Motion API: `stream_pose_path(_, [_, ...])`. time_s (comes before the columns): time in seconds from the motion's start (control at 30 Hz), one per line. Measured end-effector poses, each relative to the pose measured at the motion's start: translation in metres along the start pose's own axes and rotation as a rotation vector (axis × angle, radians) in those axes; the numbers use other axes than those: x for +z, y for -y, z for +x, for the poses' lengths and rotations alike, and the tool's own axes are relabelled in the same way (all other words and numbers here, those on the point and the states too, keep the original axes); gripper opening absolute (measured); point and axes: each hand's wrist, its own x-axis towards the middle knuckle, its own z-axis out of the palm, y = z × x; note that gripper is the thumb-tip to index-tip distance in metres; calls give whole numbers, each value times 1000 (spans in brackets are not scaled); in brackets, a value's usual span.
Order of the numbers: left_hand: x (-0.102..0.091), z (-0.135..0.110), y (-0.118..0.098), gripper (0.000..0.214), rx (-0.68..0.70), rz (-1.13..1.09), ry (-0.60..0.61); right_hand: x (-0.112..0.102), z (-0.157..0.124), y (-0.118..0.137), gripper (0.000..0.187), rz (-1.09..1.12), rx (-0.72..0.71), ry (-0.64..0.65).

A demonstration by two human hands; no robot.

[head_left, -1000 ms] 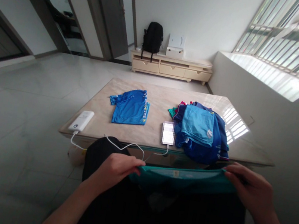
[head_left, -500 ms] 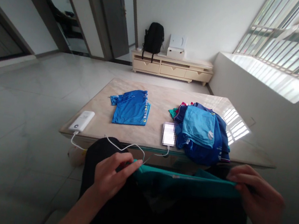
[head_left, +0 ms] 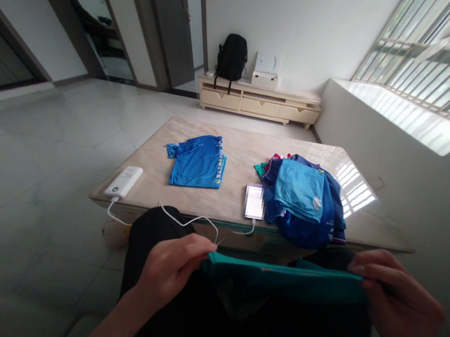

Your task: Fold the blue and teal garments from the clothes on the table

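A teal garment (head_left: 284, 277) is stretched between my two hands above my lap, its upper edge nearly straight. My left hand (head_left: 173, 265) pinches one end of that edge, and my right hand (head_left: 398, 301) grips the other end. The lower part of the cloth fades into dark shadow, so its exact kind is hard to make out. On the table (head_left: 240, 148) beyond, a folded blue T-shirt (head_left: 198, 164) lies to the left. A pile of clothes (head_left: 307, 215), mostly blue with a light blue folded piece on top, lies to the right.
A white power bank (head_left: 123, 182) sits at the table's near left corner. Its white cable (head_left: 186, 224) hangs toward a phone (head_left: 254, 201) beside the pile. A low cabinet (head_left: 260, 106) with a black backpack (head_left: 231, 58) stands at the wall. Through a doorway, a person (head_left: 79, 9) is visible.
My right hand has moved slightly right, and the garment's edge is pulled tauter. My left fingers have closed more tightly on their end. Things on the table stay put.
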Motion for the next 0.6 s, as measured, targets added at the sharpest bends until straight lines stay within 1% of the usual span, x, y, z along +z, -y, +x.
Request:
stream_pose_path(0.07, [4,1,-1,24,-18,-129,-12,-1,0,-1,9,76,-12,45])
stream_pose_path(0.13, [11,5,-2,22,-25,-277,-38,-1,2,-1,6,168,-5,95])
stream_pose_path(0.23, [28,12,-7,19,-28,-506,-57,10,8,4,6,345,25,159])
stream_pose_path(0.3, [42,17,-14,19,-44,-607,-40,25,10,10,9,468,56,200])
stream_pose_path(0.37, [56,19,-24,20,-65,-655,2,45,10,19,10,560,111,244])
stream_pose_path(0.47, [72,20,-39,23,-75,-682,52,73,2,28,6,619,212,317])
stream_pose_path(0.53, [79,18,-45,20,-73,-687,37,86,-5,30,5,635,251,331])
stream_pose_path(0.6, [83,16,-48,15,-68,-684,-2,94,-11,30,11,663,274,309])
